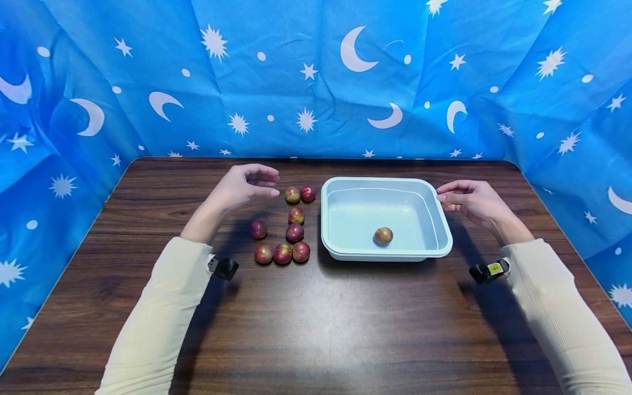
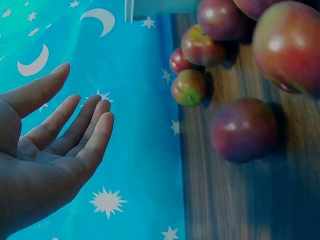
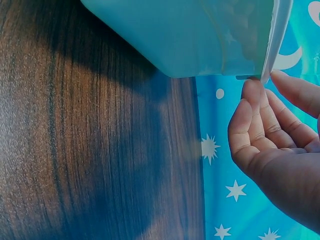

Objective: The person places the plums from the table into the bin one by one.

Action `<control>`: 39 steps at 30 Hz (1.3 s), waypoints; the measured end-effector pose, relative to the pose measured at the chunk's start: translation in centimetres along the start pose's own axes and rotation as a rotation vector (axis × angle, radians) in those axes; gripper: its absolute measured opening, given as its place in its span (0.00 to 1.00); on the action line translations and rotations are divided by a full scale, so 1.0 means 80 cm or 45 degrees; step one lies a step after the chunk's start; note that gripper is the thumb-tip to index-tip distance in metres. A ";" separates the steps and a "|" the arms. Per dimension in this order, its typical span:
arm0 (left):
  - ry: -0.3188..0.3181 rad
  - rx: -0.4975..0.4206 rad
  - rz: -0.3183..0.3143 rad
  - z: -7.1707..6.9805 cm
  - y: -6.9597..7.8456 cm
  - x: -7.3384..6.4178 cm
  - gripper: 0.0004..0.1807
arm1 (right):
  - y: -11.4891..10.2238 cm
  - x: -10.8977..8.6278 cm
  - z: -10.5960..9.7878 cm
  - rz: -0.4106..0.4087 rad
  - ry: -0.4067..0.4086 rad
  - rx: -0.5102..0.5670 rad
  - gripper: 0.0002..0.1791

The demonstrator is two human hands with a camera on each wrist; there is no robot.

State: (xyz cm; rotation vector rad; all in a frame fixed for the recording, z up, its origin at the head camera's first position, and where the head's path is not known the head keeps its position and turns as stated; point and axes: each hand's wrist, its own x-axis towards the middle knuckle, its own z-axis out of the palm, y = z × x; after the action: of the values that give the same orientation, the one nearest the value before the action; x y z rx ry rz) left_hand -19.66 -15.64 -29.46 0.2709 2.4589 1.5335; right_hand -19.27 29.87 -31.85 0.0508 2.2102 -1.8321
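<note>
My left hand (image 1: 243,187) hovers over the table with its fingers extended, holding nothing; the left wrist view shows the same open palm (image 2: 55,155). Close to its fingertips is a greenish-red plum (image 1: 292,195). A darker plum (image 1: 258,229) lies nearer the wrist, among several loose plums. At the right side of a white plastic tub (image 1: 355,211), my right hand (image 1: 473,202) pinches the rim. In the right wrist view, the thumb is on one side of the rim (image 3: 276,40) and fingertips on the other. One plum (image 1: 383,236) sits inside the tub.
The dark wooden table (image 1: 326,329) extends in front of the tub and to both sides. Behind it hangs a blue cloth (image 1: 286,82) with white moons and stars. A small black camera is strapped to each wrist.
</note>
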 end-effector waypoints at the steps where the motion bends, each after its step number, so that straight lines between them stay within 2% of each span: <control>1: -0.003 -0.001 -0.004 -0.001 -0.002 -0.001 0.23 | 0.000 0.000 0.000 -0.001 0.001 -0.002 0.08; 20: -0.008 -0.014 -0.070 -0.011 -0.052 -0.020 0.25 | 0.000 -0.001 0.001 0.001 -0.005 0.012 0.07; 29: -0.048 -0.058 -0.162 -0.009 -0.075 -0.028 0.26 | -0.002 -0.002 0.002 0.001 -0.014 0.048 0.06; 39: -0.082 -0.074 -0.202 -0.007 -0.088 -0.037 0.26 | 0.002 0.001 -0.004 -0.033 -0.082 0.101 0.08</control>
State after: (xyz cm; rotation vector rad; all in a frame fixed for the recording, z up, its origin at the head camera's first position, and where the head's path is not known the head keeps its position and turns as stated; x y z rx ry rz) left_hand -17.21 -20.06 -35.29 0.1104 2.3213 1.5030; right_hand -19.40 30.18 -31.98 -0.0212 2.1045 -1.9074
